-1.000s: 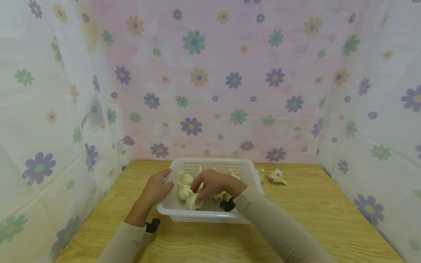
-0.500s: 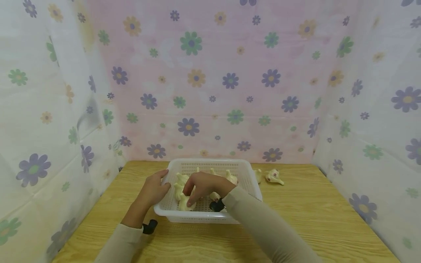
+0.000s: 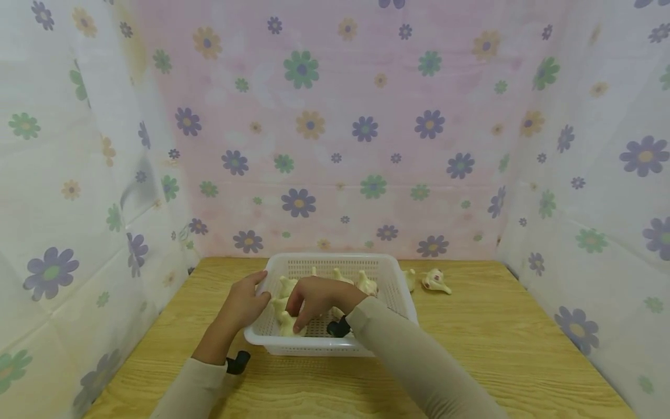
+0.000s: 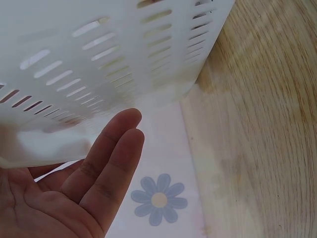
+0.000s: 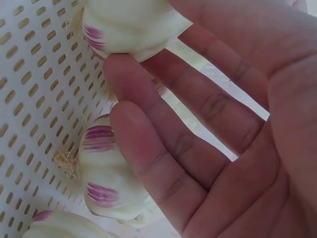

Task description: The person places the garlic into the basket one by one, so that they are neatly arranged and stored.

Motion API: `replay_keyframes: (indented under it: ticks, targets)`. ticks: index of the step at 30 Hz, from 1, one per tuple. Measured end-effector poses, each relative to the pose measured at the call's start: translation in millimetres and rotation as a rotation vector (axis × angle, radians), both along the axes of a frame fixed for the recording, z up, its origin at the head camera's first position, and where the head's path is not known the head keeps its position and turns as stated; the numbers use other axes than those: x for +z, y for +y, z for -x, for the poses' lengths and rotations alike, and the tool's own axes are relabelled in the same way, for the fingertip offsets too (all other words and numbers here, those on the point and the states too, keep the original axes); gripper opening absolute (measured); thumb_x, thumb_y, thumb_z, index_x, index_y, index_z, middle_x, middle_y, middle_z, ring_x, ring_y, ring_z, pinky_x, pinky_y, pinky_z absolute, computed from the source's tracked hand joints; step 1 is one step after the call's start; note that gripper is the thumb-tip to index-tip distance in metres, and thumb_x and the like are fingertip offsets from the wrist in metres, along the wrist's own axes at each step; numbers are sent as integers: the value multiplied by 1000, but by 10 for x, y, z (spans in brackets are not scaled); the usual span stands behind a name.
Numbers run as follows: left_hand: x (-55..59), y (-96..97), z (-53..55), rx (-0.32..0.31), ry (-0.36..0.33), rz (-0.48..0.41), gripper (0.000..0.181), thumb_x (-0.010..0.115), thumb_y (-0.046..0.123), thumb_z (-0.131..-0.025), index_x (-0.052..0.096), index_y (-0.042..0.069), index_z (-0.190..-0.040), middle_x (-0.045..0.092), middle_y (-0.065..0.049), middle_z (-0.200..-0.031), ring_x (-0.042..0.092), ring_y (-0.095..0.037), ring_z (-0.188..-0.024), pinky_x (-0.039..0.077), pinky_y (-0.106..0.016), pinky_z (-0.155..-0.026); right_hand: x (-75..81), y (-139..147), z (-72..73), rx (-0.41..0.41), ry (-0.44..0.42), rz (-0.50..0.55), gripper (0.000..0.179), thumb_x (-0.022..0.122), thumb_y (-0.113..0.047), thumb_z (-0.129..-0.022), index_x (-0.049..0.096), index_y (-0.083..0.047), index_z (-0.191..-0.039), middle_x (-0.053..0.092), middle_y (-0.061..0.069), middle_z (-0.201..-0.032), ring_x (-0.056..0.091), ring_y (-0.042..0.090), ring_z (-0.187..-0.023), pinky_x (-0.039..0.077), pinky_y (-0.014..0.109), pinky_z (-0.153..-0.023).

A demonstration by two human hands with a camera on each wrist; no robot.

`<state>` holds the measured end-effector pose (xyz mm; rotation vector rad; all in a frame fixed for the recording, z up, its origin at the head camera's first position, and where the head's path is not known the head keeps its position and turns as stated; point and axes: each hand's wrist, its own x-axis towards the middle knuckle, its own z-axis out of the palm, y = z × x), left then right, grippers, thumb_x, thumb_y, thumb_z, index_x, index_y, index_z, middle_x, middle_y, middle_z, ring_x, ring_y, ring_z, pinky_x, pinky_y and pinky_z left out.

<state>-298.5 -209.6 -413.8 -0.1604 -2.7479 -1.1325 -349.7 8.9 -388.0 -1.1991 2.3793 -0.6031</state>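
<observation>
A white perforated plastic basket (image 3: 330,344) stands on the wood-grain table with several pale garlic bulbs inside. At its left rim is my left hand (image 3: 246,302), thumb and index finger touching the rim; in the left wrist view two fingers (image 4: 116,163) extend straight beside the outer wall. Inside the basket, my right hand (image 3: 319,294) pinches a garlic bulb (image 3: 288,326) near the front left corner. The right wrist view has this garlic bulb (image 5: 133,25) against the thumb and fingertips, above the basket floor (image 5: 29,99). Another bulb (image 5: 111,173) with purple streaks lies below the fingers.
Two more garlic bulbs lie on the table right of the basket, one of them a garlic bulb (image 3: 436,280) on its side. Black wrist cameras (image 3: 239,362) show at both wrists. Flower-printed cloth (image 3: 345,116) hangs around the back and sides.
My right hand has moved a little left and toward the front corner inside the basket, with the garlic bulb. The left hand stays at the rim. The head view has shifted slightly.
</observation>
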Motion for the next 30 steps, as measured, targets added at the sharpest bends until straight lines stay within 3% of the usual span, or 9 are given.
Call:
replay_keyframes:
  ticks: [11, 30]
  targets:
    - [-26, -11, 30, -4, 9, 11, 61, 60, 14, -96, 46, -1, -153, 51, -23, -154, 67, -28, -95, 55, -29, -63, 26, -12, -28, 36, 12, -6, 31, 91, -27, -79, 82, -20, -108, 77, -15, -100, 69, -1, -93, 57, 19, -79]
    - [-20, -16, 18, -3, 12, 18, 61, 60, 14, -95, 47, -2, -153, 51, -24, -154, 66, -31, -102, 57, -31, -69, -20, -14, -2, 41, -69, 14, 27, 90, -25, -81, 82, -23, -106, 76, -16, -97, 69, 0, -90, 57, 21, -80]
